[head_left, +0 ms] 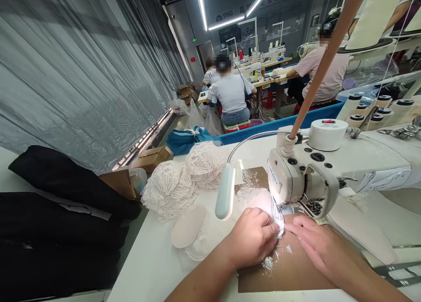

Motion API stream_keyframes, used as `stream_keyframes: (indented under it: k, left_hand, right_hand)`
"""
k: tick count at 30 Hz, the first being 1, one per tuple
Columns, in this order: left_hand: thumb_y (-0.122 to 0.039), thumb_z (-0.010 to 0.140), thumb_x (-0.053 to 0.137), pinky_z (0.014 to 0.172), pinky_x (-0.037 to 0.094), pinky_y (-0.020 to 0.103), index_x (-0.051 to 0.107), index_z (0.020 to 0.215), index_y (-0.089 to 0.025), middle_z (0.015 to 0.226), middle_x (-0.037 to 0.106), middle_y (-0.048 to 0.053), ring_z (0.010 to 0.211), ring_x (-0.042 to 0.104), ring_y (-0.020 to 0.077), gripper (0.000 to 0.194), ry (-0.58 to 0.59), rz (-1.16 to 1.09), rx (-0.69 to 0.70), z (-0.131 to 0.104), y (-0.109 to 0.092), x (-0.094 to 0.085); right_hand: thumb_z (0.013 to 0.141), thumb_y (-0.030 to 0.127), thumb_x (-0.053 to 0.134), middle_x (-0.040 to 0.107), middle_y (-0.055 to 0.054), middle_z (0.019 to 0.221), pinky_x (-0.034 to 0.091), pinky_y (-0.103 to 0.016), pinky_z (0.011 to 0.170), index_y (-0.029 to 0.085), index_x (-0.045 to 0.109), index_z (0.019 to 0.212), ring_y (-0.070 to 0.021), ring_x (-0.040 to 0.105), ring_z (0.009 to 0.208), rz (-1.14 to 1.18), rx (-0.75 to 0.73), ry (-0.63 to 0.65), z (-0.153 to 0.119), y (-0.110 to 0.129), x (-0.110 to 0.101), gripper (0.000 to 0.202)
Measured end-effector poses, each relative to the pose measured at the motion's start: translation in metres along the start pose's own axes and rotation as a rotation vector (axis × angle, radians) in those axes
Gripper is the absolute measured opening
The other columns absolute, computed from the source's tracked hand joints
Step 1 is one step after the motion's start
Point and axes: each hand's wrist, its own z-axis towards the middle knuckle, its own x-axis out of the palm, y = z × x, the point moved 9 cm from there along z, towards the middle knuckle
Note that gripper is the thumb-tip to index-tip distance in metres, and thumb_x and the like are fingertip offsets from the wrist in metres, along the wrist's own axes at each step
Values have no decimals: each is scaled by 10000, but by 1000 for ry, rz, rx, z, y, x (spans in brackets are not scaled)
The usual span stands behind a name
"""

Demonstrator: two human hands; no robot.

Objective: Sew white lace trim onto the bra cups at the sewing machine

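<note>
A pale, lace-edged bra cup [261, 199] lies under the head of a white sewing machine [285, 177], brightly lit near the needle area. My left hand [251, 238] is closed, its curled fingers gripping the cup's lace edge [279, 223]. On the other side, my right hand [320, 245] rests on the brown plate [263, 280] with fingers stretched out, the tips touching or nearly touching the lace. The needle and presser foot cannot be made out clearly. Left of my left hand sit an oval beige pad [188, 226] and sheer white pieces [200, 242].
Stacked white lace cups [171, 185] stand behind the pad. A lamp [226, 192] on a bent neck hangs over the work. Thread cones [355, 117] stand at the right, black cloth [59, 231] at the left. Beyond a blue cloth barrier [250, 133], co-workers [230, 91] sit at machines.
</note>
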Motion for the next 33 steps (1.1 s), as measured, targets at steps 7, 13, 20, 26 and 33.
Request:
stream_keyframes:
  k: [7,13,20,26,33]
  left_hand:
    - [-271,959,414,840,419,337,591,1139,-176,1245,624,52,1012,536,178,269,33,11,80,0,-8,2]
    - [-246,963,392,788,431,339,593,1146,-173,1173,667,56,992,555,195,282,14,56,52,-2,-7,6]
    - [-257,956,410,787,443,335,598,1138,-181,1180,667,40,940,552,189,273,-28,34,13,1,-4,5]
    - [-285,948,410,735,436,352,559,1207,-176,1191,653,47,905,542,198,318,-42,82,-22,6,0,5]
    - [-345,951,393,728,419,357,555,1203,-185,1211,625,86,914,533,214,340,-11,109,0,4,0,3]
  right_hand:
    - [877,100,344,654,-83,1081,465,-271,682,237,579,1227,-165,620,845,-77,-20,-63,-1,2,2,444]
    - [817,67,368,645,-51,925,393,-276,625,249,623,1124,-157,578,732,-145,-70,-116,4,14,-2,438]
    - [804,61,375,655,-34,912,371,-257,565,237,633,1114,-135,587,702,-208,-56,-146,9,13,-10,440]
    - [820,60,347,663,-19,888,291,-282,438,239,612,1189,-107,473,460,-272,16,-146,8,4,-2,488]
    - [873,128,353,682,-52,925,400,-266,493,272,611,1195,-144,587,579,-275,82,-143,5,-9,-2,437]
